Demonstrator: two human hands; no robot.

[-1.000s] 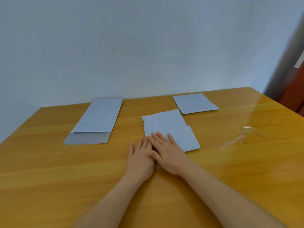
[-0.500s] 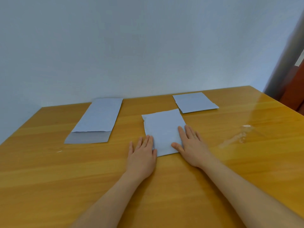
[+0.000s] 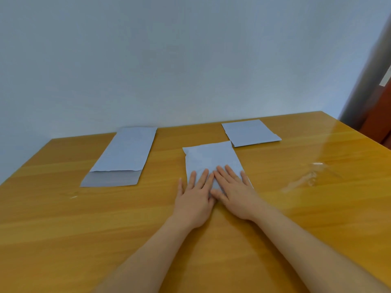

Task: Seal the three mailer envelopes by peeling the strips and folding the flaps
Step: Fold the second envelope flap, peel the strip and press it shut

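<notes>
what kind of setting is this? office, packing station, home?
Probably a plain indoor room with a makeshift tabletop setup, not a packing station: a bare wooden table against a blank pale wall, three grey mailer envelopes and no packing gear. A reddish door, possibly, shows at far right.

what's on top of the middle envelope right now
Both hands lie flat on the near end of the middle envelope: the left hand and the right hand, side by side. They cover its near edge.

There are three grey mailer envelopes on the bench [image 3: 296,208]: one long with open flap [image 3: 123,157], one under the hands [image 3: 211,158], one far right [image 3: 249,132]. Two hands, left [image 3: 193,200] and right [image 3: 234,194]. One clear peeled strip [image 3: 304,180].
</notes>
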